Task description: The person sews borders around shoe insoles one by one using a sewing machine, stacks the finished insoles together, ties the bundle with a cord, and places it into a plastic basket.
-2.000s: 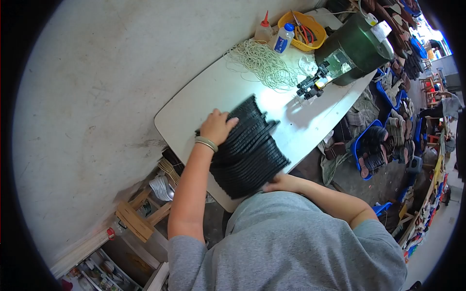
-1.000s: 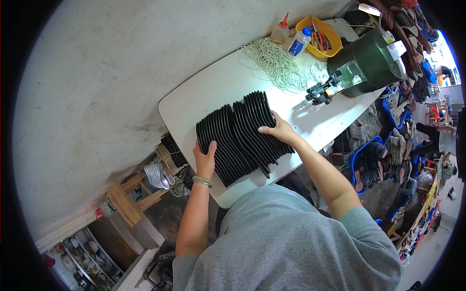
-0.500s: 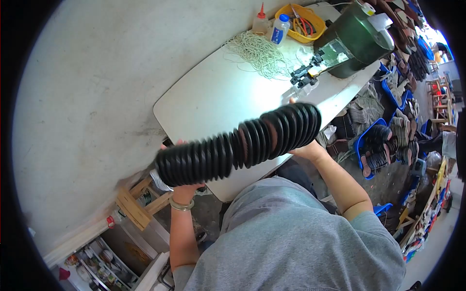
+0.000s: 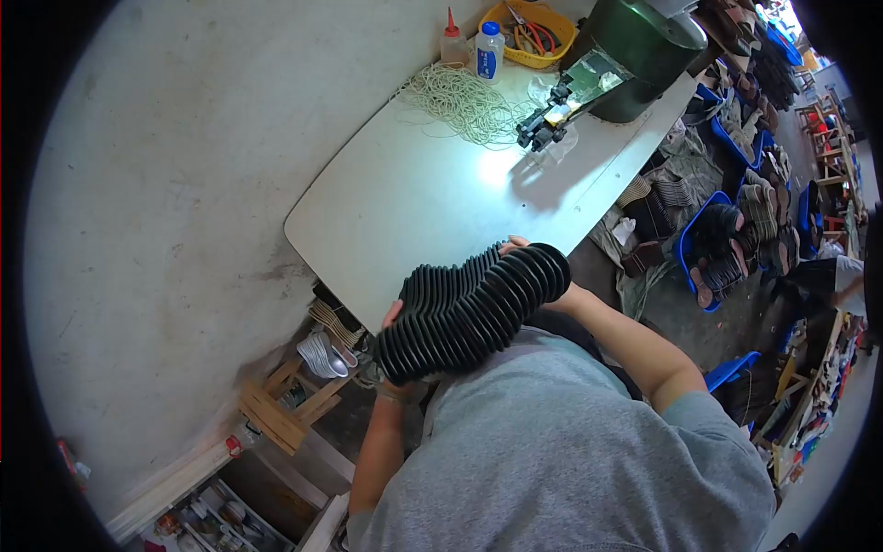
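Observation:
A long row of black shoe soles (image 4: 469,317), pressed face to face, lies across my front, over the near edge of the white table (image 4: 368,202). My left hand (image 4: 393,314) grips its left end; some fingertips show above the soles while the palm is hidden. At the other end my right hand (image 4: 572,296) holds on, with its fingers (image 4: 515,244) curling over the far side. The soles squeeze together between both hands, and the row bends in the middle.
Pale cord (image 4: 464,101) lies tangled near the wall, beside a red-tipped bottle (image 4: 452,46), a blue-capped bottle (image 4: 489,52) and a yellow tool basket (image 4: 543,57). A green machine (image 4: 635,64) stands at the table's far end. Blue baskets (image 4: 685,244) of soles sit right; a wooden stool (image 4: 276,414) stands left.
The row of soles has come closer to my body and lower. It is shorter and more tightly pressed, as my left hand has moved right toward my right hand.

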Demonstrator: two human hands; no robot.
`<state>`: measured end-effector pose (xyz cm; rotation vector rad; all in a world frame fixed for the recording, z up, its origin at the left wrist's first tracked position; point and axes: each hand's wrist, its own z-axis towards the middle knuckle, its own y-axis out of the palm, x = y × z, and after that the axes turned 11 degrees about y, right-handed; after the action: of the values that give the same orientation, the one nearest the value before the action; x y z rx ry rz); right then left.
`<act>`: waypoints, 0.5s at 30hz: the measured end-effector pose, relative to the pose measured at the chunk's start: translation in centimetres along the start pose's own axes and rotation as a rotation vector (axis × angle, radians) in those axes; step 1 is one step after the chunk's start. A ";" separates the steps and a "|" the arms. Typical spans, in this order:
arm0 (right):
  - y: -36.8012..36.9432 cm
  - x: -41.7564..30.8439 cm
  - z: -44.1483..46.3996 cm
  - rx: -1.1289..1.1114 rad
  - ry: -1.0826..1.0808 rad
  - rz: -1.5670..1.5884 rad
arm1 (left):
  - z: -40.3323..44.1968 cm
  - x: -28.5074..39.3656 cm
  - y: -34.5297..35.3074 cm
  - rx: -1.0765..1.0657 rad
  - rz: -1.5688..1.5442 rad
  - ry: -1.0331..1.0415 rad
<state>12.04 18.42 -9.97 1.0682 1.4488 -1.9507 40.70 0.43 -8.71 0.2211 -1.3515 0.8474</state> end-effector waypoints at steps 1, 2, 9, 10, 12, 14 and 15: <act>1.4 1.9 -0.1 0.006 0.000 0.005 | 0.4 0.2 0.1 -0.006 0.026 0.013; 2.3 3.2 -0.3 0.103 0.023 -0.165 | 0.7 0.3 0.2 -0.012 0.052 0.025; -1.9 2.5 7.0 -0.224 0.608 0.176 | 5.2 2.7 2.6 0.306 0.020 -0.329; -2.0 3.8 7.5 -0.258 0.648 -0.032 | 4.7 -0.7 2.7 0.169 0.182 -0.352; -1.6 3.9 8.0 -0.220 0.649 -0.281 | 4.1 -3.2 3.5 0.115 0.377 -0.514; -1.2 3.1 7.8 -0.139 0.623 -0.306 | 3.9 -3.0 4.0 0.159 0.378 -0.542; -0.8 2.7 7.4 -0.100 0.612 -0.320 | 3.5 -3.6 3.9 0.164 0.338 -0.536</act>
<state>7.59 11.86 -10.73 1.5514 2.1275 -1.8029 35.55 -0.39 -12.36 0.3722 -1.8533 1.2427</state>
